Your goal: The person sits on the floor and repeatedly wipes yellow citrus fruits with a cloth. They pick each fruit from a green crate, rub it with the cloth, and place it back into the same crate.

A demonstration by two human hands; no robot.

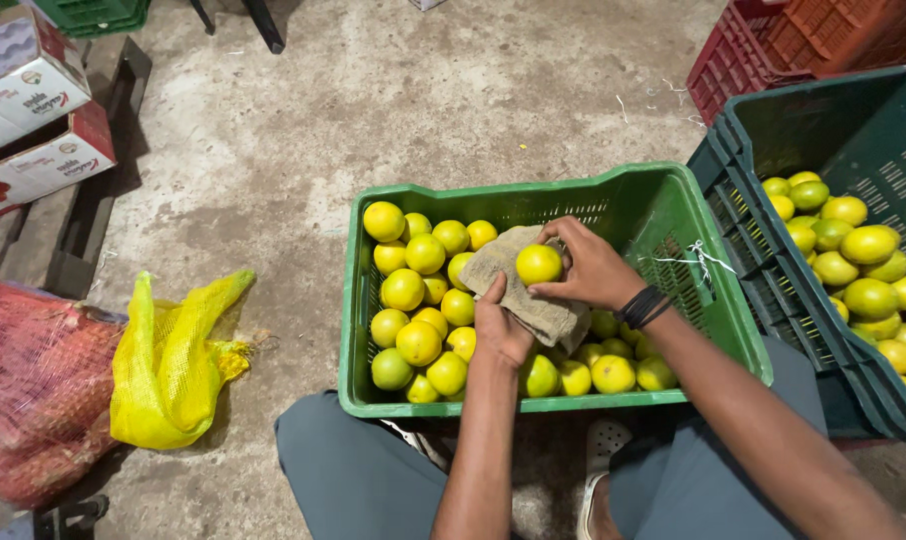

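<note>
A green plastic crate (673, 215) on the floor in front of my knees holds several yellow-green citrus fruits (418, 300). My left hand (500, 330) holds a beige cloth (543, 310) draped over the crate's middle. My right hand (591, 268) grips one yellow fruit (539, 264) and presses it against the cloth. A dark band sits on my right wrist.
A dark green crate (763, 260) at the right holds more citrus fruits (863, 275); red crates (763, 50) stand behind it. A yellow mesh sack (173, 365) and a red mesh sack (33, 390) lie at the left, cardboard boxes (28, 110) behind them.
</note>
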